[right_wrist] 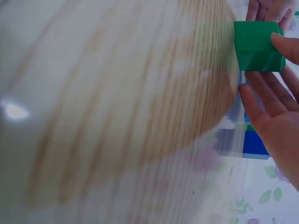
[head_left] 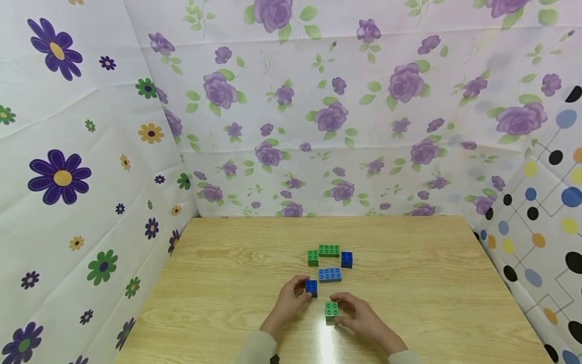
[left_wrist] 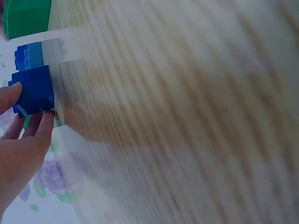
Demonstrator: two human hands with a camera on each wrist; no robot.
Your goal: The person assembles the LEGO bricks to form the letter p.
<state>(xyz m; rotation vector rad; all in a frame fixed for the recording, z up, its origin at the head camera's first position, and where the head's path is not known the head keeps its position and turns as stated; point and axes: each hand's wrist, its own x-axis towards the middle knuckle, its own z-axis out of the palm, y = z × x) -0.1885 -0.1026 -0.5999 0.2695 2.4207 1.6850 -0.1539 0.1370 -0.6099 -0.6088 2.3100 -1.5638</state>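
My left hand (head_left: pixel 289 299) holds a dark blue square toy building brick (head_left: pixel 311 288) between thumb and fingers on the table. The left wrist view shows the thumb on the near side of this brick (left_wrist: pixel 33 89) and fingertips at its other side. To the right and closer to me, my right hand (head_left: pixel 359 316) grips a green square building brick (head_left: pixel 331 311). In the right wrist view, the thumb lies against the green brick (right_wrist: pixel 254 46), the fingers at its far side. The two held bricks are apart.
Just beyond the hands lies a light blue long brick (head_left: pixel 329 274). Farther back are a small green brick (head_left: pixel 312 258), a long green brick (head_left: pixel 329 250) and another dark blue brick (head_left: pixel 346 259). Patterned cloth (head_left: pixel 332 167) hangs behind the wooden table (head_left: pixel 236 263) and at both sides.
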